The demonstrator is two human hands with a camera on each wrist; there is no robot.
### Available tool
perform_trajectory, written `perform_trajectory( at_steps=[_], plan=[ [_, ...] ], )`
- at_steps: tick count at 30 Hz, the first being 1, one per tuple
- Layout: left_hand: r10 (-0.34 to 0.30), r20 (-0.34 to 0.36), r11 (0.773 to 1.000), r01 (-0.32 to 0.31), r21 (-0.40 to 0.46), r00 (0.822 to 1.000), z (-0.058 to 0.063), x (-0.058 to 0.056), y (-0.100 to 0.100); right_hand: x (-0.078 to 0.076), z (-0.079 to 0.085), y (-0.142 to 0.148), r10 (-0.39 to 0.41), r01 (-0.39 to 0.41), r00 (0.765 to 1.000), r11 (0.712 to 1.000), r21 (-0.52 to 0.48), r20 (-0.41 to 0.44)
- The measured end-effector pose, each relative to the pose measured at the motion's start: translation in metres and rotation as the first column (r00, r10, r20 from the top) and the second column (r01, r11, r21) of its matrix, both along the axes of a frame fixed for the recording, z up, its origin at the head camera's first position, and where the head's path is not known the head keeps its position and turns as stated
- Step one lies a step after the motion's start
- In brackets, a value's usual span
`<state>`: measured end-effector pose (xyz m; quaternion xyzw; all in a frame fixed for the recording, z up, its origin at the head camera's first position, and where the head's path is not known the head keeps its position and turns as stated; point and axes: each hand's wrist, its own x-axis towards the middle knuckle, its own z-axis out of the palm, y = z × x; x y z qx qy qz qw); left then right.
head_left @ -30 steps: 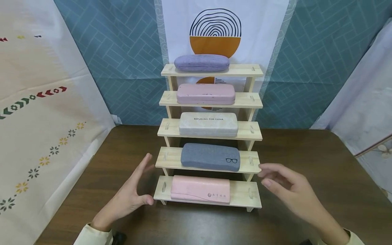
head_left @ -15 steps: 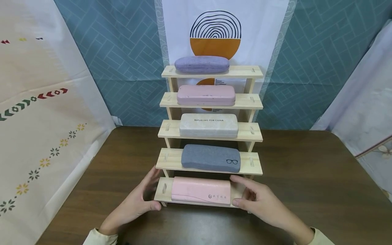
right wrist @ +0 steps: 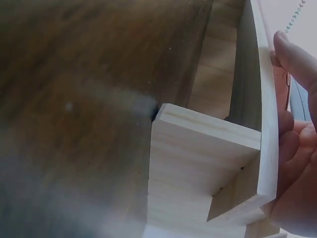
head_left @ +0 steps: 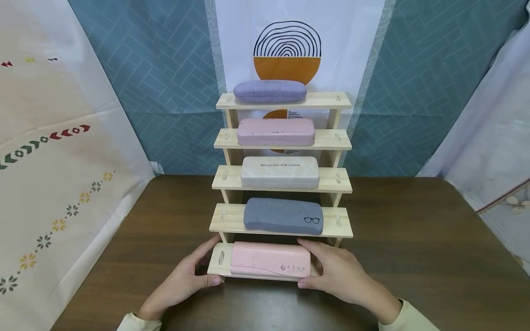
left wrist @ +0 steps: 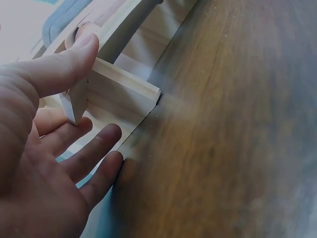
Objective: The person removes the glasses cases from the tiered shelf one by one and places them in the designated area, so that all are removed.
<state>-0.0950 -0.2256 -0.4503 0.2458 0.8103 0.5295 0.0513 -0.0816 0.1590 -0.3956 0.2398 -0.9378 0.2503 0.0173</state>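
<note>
A five-tier wooden rack (head_left: 214,262) carries one glasses case on each step. On its lowest step lies a pink glasses case (head_left: 265,258) with a small logo. My right hand (head_left: 343,276) pinches the case's right end, thumb at the front edge and index finger behind. In the right wrist view the thumb and curled fingers show around the case (right wrist: 281,89), partly hidden by the step. My left hand (head_left: 186,281) holds the left end of that lowest step. In the left wrist view its thumb (left wrist: 81,62) lies over the step's edge, with the other fingers beyond it.
Above sit a blue case with a glasses print (head_left: 283,215), a pale grey case (head_left: 279,172), a mauve-pink case (head_left: 275,132) and a purple case (head_left: 270,91). The rack stands on a dark brown table (head_left: 414,239). Patterned cloths (head_left: 178,92) hang behind and at both sides.
Both hands have moved inward. My right hand has gone left from beside the rack and taken hold of the pink case's end. My left hand has reached the lowest step.
</note>
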Motion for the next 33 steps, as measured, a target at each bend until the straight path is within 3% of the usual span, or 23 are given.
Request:
perform_trajectory(
  at_steps=[3,7,11,13,14,19,21,23,27,33],
  plan=[
    [-0.003,-0.004,1.000,0.003,0.001,1.000,-0.003,0.001,0.001,0.001,-0.001,0.000,-0.013,0.013,1.000,1.000,-0.007,0.005],
    [0.003,0.011,1.000,-0.003,-0.003,1.000,-0.005,0.003,0.003,0.007,-0.003,0.004,-0.001,0.011,0.997,0.990,-0.143,0.074],
    [0.016,0.023,1.000,-0.016,0.001,1.000,-0.006,0.004,0.004,0.014,-0.003,0.009,0.067,0.000,0.984,0.926,-0.377,0.164],
    [0.022,0.020,1.000,-0.022,-0.004,1.000,-0.006,0.004,0.003,0.016,-0.004,0.010,0.123,-0.001,0.970,0.861,-0.509,0.208],
    [0.026,0.019,1.000,-0.026,-0.002,0.999,-0.006,0.004,0.003,0.017,-0.003,0.010,0.167,-0.003,0.959,0.814,-0.581,0.229],
    [0.041,0.008,0.999,-0.041,0.000,0.999,-0.007,0.004,0.001,0.020,-0.002,0.010,0.394,0.020,0.879,0.533,-0.846,0.269],
    [0.047,0.004,0.999,-0.047,-0.006,0.999,-0.007,0.004,0.000,0.021,0.000,0.011,0.426,0.051,0.862,0.469,-0.882,0.276],
    [0.054,0.000,0.998,-0.054,-0.014,0.999,-0.007,0.003,0.000,0.022,0.003,0.013,0.423,0.082,0.858,0.449,-0.890,0.292],
    [0.062,-0.009,0.998,-0.063,-0.027,0.998,-0.006,0.003,0.000,0.025,0.007,0.021,0.417,0.121,0.849,0.444,-0.888,0.325],
    [0.066,-0.018,0.997,-0.066,-0.036,0.998,-0.003,0.002,0.000,0.027,0.006,0.040,0.509,0.083,0.812,0.384,-0.920,0.286]
  ],
)
